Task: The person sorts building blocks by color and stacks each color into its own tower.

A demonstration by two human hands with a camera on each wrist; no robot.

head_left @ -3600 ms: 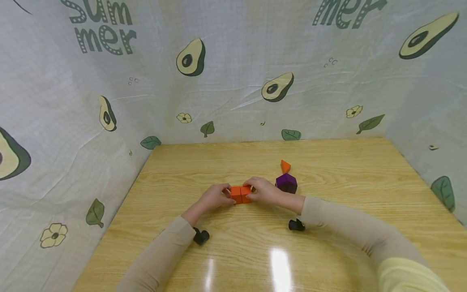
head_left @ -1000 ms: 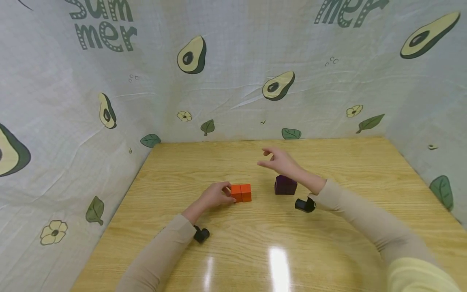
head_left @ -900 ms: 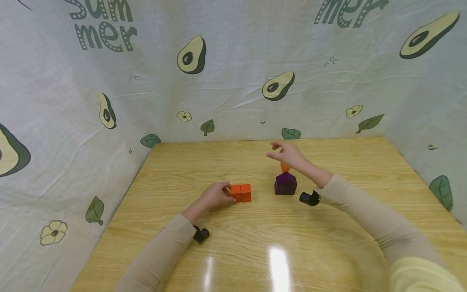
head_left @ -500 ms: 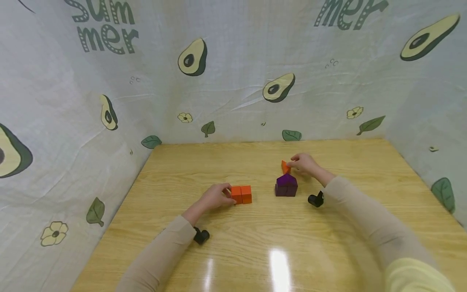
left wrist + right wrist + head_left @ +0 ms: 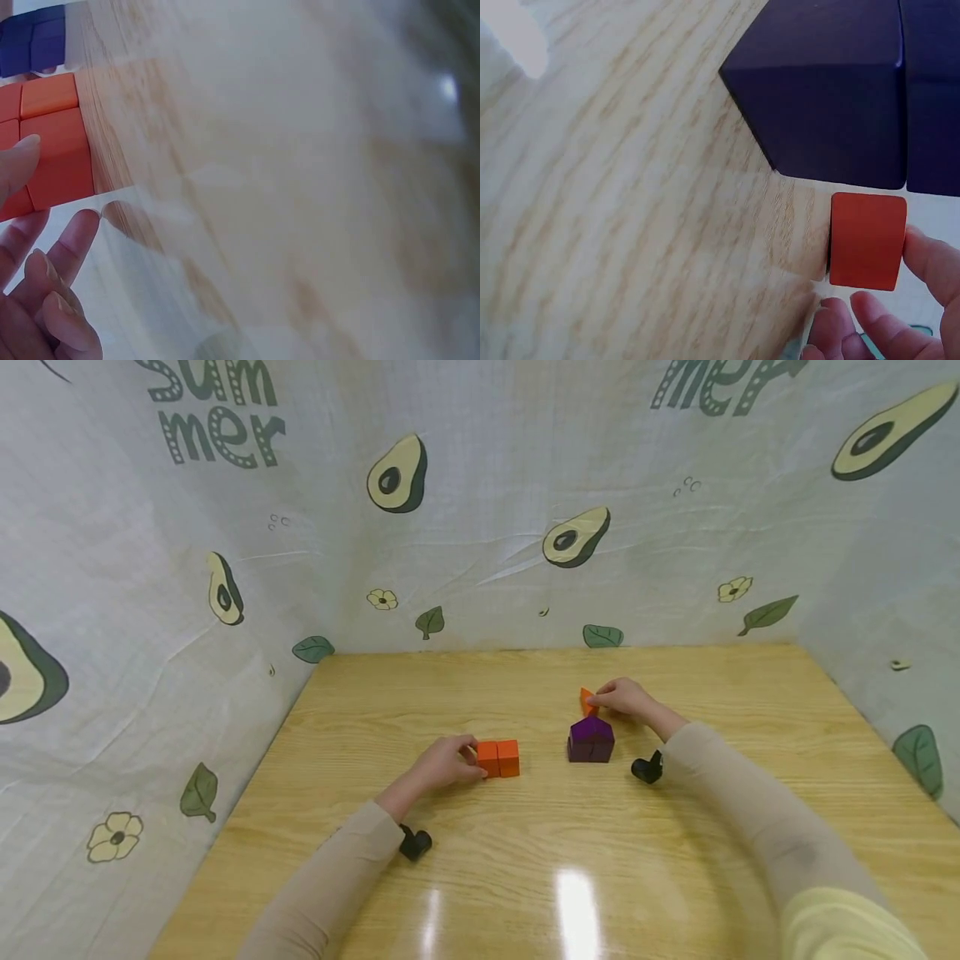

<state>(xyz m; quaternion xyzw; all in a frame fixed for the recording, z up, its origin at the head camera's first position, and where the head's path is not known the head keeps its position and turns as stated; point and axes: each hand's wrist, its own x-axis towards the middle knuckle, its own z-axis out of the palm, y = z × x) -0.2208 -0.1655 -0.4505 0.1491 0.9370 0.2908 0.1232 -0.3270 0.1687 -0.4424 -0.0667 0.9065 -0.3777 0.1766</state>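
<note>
Two orange cube-like blocks point(image 5: 498, 758) stand side by side on the table. My left hand point(image 5: 442, 763) holds them at their left end; in the left wrist view its thumb point(image 5: 21, 163) lies on an orange face, with fingertips along the opposite edge. Farther back and right, my right hand point(image 5: 628, 697) pinches a small orange triangular block point(image 5: 587, 701). Just in front of that block are joined purple blocks point(image 5: 590, 743) with a peaked outline. The right wrist view shows the orange piece's rectangular face point(image 5: 868, 241) close beside the purple blocks, a fingertip at its edge.
All blocks rest on a wooden table point(image 5: 375, 693). A pale cloth point(image 5: 480, 485) printed with avocados hangs behind and at both sides. A black wrist camera point(image 5: 415, 843) sits under the left wrist and another point(image 5: 647, 767) under the right.
My right hand has left the orange cubes, travelled back and right over the purple blocks, and taken hold of the orange triangular block. The left hand has stayed at the cubes.
</note>
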